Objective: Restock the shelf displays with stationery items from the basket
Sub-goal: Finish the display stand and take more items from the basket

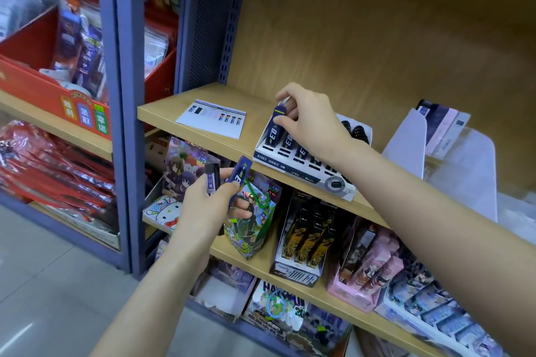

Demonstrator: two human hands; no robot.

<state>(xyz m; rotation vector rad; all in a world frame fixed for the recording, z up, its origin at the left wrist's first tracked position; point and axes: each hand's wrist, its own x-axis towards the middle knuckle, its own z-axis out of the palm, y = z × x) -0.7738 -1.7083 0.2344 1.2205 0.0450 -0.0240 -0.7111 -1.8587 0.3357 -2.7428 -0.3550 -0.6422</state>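
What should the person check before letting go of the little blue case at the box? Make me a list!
1. Right hand holds the blue case firmly: ok, pinched by fingers and thumb.
2. Blue case sits fully down in the display box: cannot tell from this angle.
3. Display box rests on the shelf: ok.
4. Left hand has more to add: ok, it holds a spare blue case and a dark case.
5. Empty slots left in the box: cannot tell, the right arm covers part of it.
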